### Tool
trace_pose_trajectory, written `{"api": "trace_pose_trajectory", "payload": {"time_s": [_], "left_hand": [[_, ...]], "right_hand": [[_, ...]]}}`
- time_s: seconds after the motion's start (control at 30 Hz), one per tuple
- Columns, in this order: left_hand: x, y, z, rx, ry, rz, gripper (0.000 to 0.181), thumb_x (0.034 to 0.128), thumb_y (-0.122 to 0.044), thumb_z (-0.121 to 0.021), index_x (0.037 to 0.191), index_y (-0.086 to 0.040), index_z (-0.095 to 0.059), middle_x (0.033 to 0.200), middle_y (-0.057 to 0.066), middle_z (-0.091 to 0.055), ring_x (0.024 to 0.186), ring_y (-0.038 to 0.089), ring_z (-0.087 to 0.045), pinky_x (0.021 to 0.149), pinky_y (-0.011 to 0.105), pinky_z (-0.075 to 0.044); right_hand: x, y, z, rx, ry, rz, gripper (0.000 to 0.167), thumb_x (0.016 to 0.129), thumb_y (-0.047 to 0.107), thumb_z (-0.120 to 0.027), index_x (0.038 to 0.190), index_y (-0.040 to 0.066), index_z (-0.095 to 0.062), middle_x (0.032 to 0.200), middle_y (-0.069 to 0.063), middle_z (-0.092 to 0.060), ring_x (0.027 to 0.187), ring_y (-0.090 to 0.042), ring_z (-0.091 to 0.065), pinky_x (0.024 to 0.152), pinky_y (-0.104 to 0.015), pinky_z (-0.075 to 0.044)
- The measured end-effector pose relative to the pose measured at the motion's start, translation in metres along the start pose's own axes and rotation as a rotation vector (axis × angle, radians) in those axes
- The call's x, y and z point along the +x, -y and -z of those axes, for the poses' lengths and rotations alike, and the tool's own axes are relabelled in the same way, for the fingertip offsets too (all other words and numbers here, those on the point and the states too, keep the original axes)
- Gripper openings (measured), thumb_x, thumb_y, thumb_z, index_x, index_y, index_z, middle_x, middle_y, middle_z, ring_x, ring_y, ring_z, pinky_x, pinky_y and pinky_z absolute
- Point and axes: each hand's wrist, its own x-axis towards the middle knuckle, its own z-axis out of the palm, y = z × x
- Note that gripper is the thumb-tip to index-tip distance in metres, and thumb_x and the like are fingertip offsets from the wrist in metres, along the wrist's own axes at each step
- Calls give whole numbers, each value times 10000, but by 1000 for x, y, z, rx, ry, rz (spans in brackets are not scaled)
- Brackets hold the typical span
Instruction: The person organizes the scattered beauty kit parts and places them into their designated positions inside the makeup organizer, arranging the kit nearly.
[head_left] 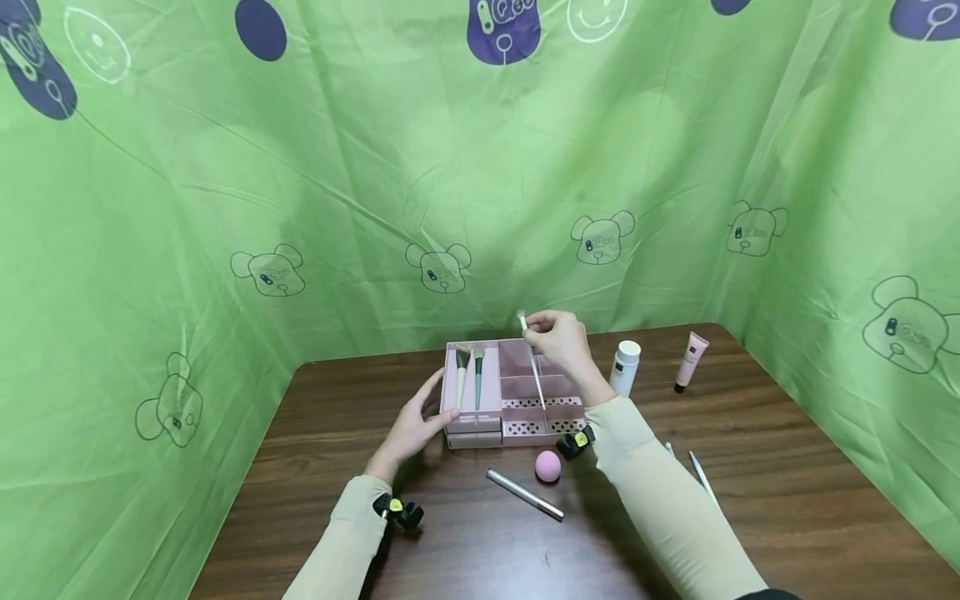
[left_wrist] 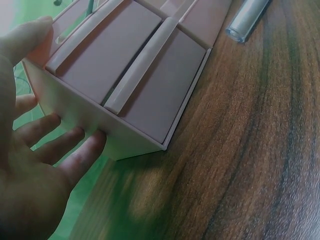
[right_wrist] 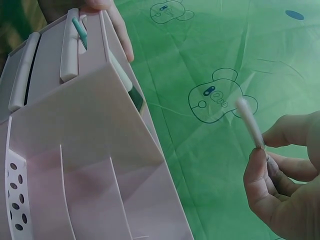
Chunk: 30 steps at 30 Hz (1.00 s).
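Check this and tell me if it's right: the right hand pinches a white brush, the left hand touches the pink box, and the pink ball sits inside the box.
The ball's place is wrong: the head view shows the pink ball on the table, in front of the pink box. The right hand does pinch a white brush, and the left hand touches the box.

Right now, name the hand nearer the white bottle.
Right. The right hand pinches a brush just left of the white bottle; the left hand touches the organizer, farther left.
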Motion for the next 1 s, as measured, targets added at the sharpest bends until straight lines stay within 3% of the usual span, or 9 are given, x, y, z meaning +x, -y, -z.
{"api": "trace_pose_trajectory", "payload": {"time_s": [0.37, 0.57, 0.73, 1.0], "left_hand": [[1, 0, 1, 14, 6, 12, 830, 913, -178, -698, 1565, -95, -189, 1561, 214, -298, 1387, 425, -348, 1051, 420, -464], [1, -2, 1, 15, 5, -4, 824, 911, -165, -699, 1560, -78, -199, 1555, 224, -302, 1373, 437, -362, 1059, 473, -447], [1, -5, 1, 18, 3, -22, 814, 909, -140, -697, 1554, -56, -207, 1542, 256, -308, 1350, 474, -376, 1051, 521, -443], [1, -3, 0, 14, 6, -18, 816, 910, -147, -697, 1557, -69, -205, 1549, 241, -304, 1359, 462, -371, 1049, 494, -454]], "right_hand": [[10, 3, -17, -13, 29, -32, 262, 822, 156, -697, 1078, 104, -723, 964, -52, -747, 685, -169, -715, 608, -261, -579], [13, 5, -25, 7, 33, -53, 232, 833, 139, -710, 1060, 90, -723, 972, -74, -744, 793, -299, -733, 646, -273, -600], [14, 7, -30, -5, 16, -49, 205, 831, 140, -724, 1031, 94, -731, 947, -70, -746, 767, -289, -736, 659, -272, -604], [16, 6, -41, 18, 39, -43, 198, 838, 132, -725, 1025, 67, -728, 938, -89, -747, 774, -307, -733, 608, -253, -596]]}}
